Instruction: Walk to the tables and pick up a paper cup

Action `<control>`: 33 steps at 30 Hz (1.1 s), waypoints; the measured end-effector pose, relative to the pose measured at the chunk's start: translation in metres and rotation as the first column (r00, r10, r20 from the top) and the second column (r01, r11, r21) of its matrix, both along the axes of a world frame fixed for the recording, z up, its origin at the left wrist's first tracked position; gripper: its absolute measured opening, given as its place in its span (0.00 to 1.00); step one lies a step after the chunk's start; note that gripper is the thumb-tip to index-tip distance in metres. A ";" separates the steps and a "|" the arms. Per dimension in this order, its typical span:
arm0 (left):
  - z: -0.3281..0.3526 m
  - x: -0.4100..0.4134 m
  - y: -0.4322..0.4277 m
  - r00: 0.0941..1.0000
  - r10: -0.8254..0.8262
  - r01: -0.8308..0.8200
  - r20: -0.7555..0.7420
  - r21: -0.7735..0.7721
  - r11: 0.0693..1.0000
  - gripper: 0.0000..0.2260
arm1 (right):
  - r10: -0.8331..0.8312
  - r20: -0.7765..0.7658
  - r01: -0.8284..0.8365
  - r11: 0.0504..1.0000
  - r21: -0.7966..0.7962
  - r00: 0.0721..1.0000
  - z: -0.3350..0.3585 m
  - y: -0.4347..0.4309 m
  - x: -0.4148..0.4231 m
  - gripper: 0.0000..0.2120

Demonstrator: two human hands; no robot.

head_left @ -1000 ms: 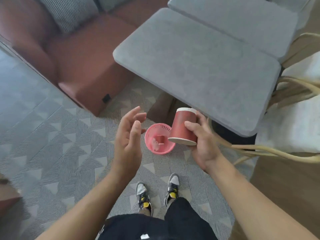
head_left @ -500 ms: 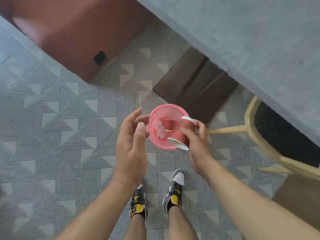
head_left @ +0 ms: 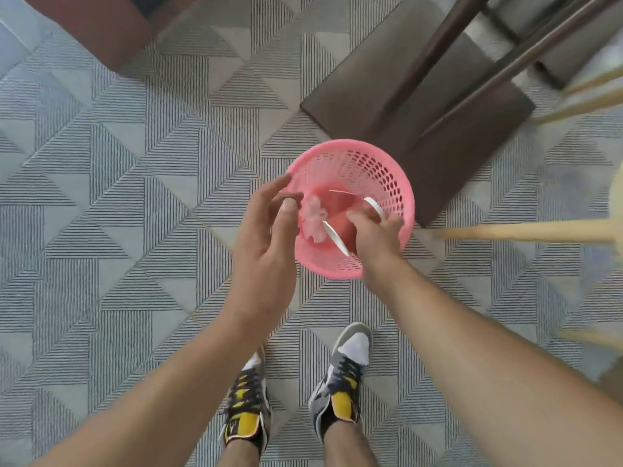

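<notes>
A pink perforated plastic basket (head_left: pixel 387 183) stands on the patterned carpet in front of my feet. My right hand (head_left: pixel 376 235) grips a red paper cup (head_left: pixel 340 224) with white rims, lying tilted inside the basket. Another red cup (head_left: pixel 337 198) and a crumpled pale pink scrap (head_left: pixel 312 214) lie at the basket's bottom. My left hand (head_left: pixel 266 237) hovers at the basket's left rim with relaxed, slightly bent fingers, holding nothing.
A dark brown table base (head_left: pixel 421 106) sits just behind the basket. Light wooden chair legs (head_left: pixel 522 230) cross at the right. A reddish-brown sofa corner (head_left: pixel 101 25) is at the top left. My two shoes (head_left: pixel 296 392) stand below on the carpet.
I have bent down over the basket. My right hand lowered the red cup from above the rim into the basket; my left hand followed to the rim.
</notes>
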State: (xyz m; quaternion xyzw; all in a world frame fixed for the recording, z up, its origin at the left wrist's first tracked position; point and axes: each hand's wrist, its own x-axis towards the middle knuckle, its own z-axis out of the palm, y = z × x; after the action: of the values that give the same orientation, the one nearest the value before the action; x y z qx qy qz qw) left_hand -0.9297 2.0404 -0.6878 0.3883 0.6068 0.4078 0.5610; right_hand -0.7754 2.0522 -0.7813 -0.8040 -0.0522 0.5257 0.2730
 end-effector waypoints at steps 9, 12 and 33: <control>-0.044 0.006 0.010 0.998 -0.055 0.055 -0.019 -0.010 0.998 0.16 | -0.137 0.009 0.136 0.964 -0.227 0.990 -0.068 0.035 -0.009 0.41; -0.044 0.003 0.015 0.998 -0.064 0.064 -0.017 -0.009 0.998 0.13 | -0.153 0.010 0.151 0.952 -0.266 0.988 -0.073 0.038 -0.010 0.38; 0.158 -0.012 0.061 0.998 -0.062 0.067 -0.027 0.203 0.977 0.16 | 0.051 0.122 -0.111 0.823 0.558 0.991 0.215 0.027 -0.012 0.17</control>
State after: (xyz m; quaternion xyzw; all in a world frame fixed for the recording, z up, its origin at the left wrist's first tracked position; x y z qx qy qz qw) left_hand -0.9412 2.1015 -0.5299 0.4675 0.5544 0.4455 0.5249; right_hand -0.7878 2.0791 -0.5659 -0.7105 -0.2526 0.4564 0.4723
